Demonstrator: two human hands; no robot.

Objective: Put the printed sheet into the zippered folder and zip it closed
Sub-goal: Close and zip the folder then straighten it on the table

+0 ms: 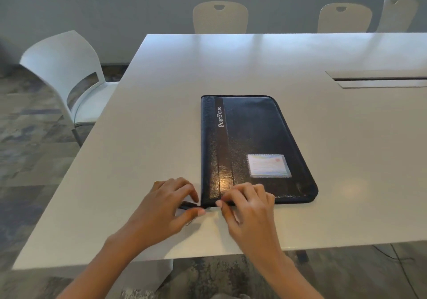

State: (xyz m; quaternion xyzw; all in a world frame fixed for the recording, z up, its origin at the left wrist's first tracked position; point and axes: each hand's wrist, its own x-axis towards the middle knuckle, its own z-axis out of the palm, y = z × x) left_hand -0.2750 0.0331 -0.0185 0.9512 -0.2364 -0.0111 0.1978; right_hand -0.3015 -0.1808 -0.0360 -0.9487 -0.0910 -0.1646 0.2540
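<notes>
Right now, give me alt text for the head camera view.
Both hands work at the near left corner of a closed black folder on a white table: left hand pinches the zipper end, right hand holds the edge.

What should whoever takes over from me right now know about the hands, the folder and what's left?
Left hand: pinching the dark zipper tab at the near-left corner of the folder.
Right hand: fingers pressing on the folder's near edge, beside that corner.
Folder: lies closed and flat on the white table, cover up.
Printed sheet: not visible, presumably inside.
Left: confirm the zip is fully closed at that corner, then let go.
</notes>
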